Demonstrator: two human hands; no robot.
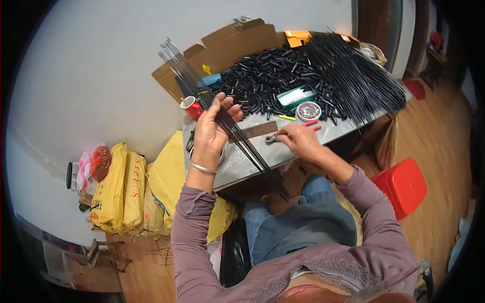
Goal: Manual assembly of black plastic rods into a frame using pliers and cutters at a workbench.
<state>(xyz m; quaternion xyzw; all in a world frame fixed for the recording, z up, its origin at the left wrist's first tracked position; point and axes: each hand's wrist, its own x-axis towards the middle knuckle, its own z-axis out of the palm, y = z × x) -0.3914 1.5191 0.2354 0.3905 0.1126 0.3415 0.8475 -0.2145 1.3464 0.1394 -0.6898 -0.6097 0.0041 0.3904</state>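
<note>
A bundle of long thin black rods (247, 146) rests slantwise across my left hand (214, 123), its thumb raised and its fingers partly curled around the rods. The rods' upper ends fan out toward the wall, and their lower ends reach past the table's front edge above my lap. At the table's front, the fingers of my right hand (303, 144) are closed on red-handled pliers (271, 139). The pliers' grey head shows to the left of my fingertips, and the red handles stick out behind the hand. Between the two hands a flat brown strip (257, 130) lies on the table.
A heap of short black tubes (268, 73) covers the table's back, with more black rods (353, 76) piled right. Around it are a green box (295, 97), a round tin (308, 111), a red mug (191, 107) and cardboard (237, 43). Yellow sacks (134, 189) stand left, a red stool (401, 188) right.
</note>
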